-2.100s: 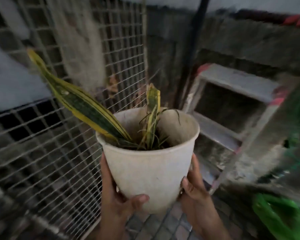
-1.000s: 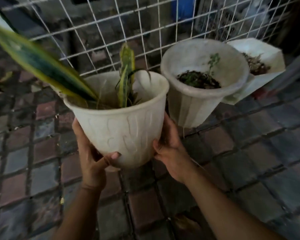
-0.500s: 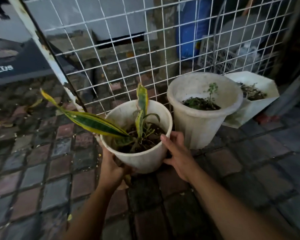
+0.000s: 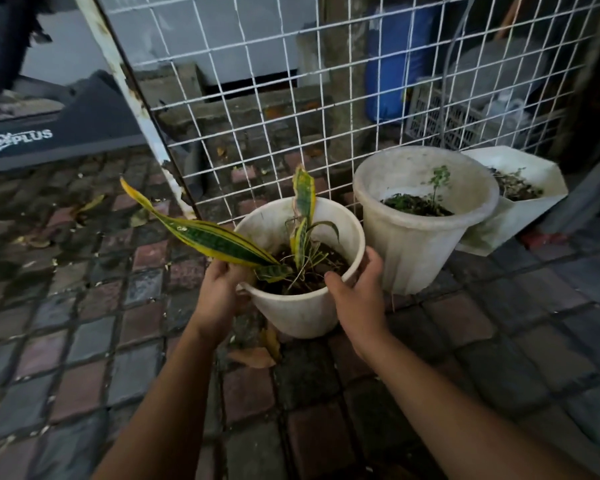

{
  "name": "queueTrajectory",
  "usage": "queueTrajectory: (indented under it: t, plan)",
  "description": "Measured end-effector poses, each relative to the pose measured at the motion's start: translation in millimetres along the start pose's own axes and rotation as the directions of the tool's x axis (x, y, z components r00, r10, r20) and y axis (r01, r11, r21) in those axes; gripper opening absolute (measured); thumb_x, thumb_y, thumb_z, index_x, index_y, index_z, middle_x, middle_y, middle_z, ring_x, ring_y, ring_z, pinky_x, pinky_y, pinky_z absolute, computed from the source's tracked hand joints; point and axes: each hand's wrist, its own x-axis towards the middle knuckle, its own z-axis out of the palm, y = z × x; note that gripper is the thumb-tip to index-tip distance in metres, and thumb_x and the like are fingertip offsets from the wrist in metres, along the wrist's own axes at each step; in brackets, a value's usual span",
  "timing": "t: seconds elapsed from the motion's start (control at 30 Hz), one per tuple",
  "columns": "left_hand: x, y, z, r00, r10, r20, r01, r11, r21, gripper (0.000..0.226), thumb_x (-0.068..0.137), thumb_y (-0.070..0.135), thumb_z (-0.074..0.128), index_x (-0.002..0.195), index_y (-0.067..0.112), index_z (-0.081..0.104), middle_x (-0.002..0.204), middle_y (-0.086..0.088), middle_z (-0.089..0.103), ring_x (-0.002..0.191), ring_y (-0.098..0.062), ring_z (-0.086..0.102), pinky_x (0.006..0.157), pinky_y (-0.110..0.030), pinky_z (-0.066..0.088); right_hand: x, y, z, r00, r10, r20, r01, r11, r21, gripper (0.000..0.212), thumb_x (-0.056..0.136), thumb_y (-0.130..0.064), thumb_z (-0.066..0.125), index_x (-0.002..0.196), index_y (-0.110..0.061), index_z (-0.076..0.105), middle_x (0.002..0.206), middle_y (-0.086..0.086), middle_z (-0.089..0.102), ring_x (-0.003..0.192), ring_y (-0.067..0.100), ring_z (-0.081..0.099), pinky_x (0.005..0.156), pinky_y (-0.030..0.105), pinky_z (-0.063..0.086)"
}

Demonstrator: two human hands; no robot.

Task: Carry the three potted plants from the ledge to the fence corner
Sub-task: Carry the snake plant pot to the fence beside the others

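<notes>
Left hand (image 4: 219,292) and right hand (image 4: 359,294) clasp the rim of the white plastic snake-plant pot (image 4: 302,310), standing on the brick paving (image 4: 84,341) beside the white wire fence (image 4: 291,109).

Single head-worn wide-angle view, aimed forward and steeply down. Both forearms are seen entering from the bottom edge. The snake-plant pot (image 4: 302,306) is framed close, at centre, on the paved floor (image 4: 84,341). The wire fence (image 4: 326,116) is seen beyond, filling the upper frame. Edges are bent by lens distortion.
</notes>
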Motion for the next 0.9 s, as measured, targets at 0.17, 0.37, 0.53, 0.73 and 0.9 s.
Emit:
queueTrajectory:
  t: [0.17,0.37,0.53,0.73,0.9]
  plan:
    - [-1,-4,7,0.995,0.025,-0.096,-0.033,0.996,-0.078,0.027,0.082,0.001,0.058,0.101,0.018,0.067,0.09,-0.003,0.07,0.084,-0.024,0.063,0.072,-0.036,0.051,3,-7,-7,0.995,-0.084,0.058,0.091,0.987,-0.135,0.077,0.092,-0.014,0.068,0.158,-0.031,0.031,0.149,0.003,0.055,0.128,0.025,0.057,0.102,0.045,0.051]
    - [-13,-16,6,0.96,0.108,-0.259,-0.121,0.992,-0.034,0.023,0.068,0.005,0.057,0.088,0.009,0.068,0.078,0.003,0.071,0.074,-0.016,0.065,0.067,-0.031,0.053,14,-14,-12,0.968,-0.084,0.235,0.138,0.965,-0.225,0.076,0.099,-0.019,0.059,0.163,-0.039,0.023,0.156,0.004,0.052,0.135,0.025,0.056,0.109,0.049,0.05]
    - [-19,-27,16,0.93,0.139,-0.341,-0.141,0.99,0.018,0.023,0.074,0.014,0.056,0.094,0.02,0.066,0.09,-0.002,0.07,0.082,-0.02,0.064,0.078,-0.036,0.052,31,-14,-15,0.96,-0.048,0.276,0.122,0.958,-0.26,0.073,0.1,-0.021,0.056,0.162,-0.043,0.023,0.144,0.003,0.061,0.119,0.025,0.065,0.102,0.053,0.054]
    - [-23,-29,36,0.889,0.224,-0.398,-0.226,0.973,0.043,0.036,0.074,0.016,0.051,0.109,0.016,0.055,0.101,0.0,0.063,0.094,-0.017,0.06,0.086,-0.032,0.049,48,-17,-16,0.955,-0.042,0.295,0.124,0.956,-0.265,0.061,0.1,-0.016,0.052,0.151,-0.047,0.038,0.102,-0.008,0.069,0.086,0.023,0.069,0.075,0.046,0.057]
    - [-16,-40,34,0.875,0.267,-0.403,-0.269,0.962,0.054,0.038,0.069,0.032,0.051,0.105,0.025,0.056,0.12,-0.024,0.06,0.114,-0.038,0.06,0.104,-0.057,0.05,38,-6,-4,0.982,-0.086,0.17,0.115,0.979,-0.168,0.05,0.1,-0.013,0.048,0.144,-0.036,0.047,0.074,0.002,0.057,0.048,0.0,0.044,0.055,0.03,0.039]
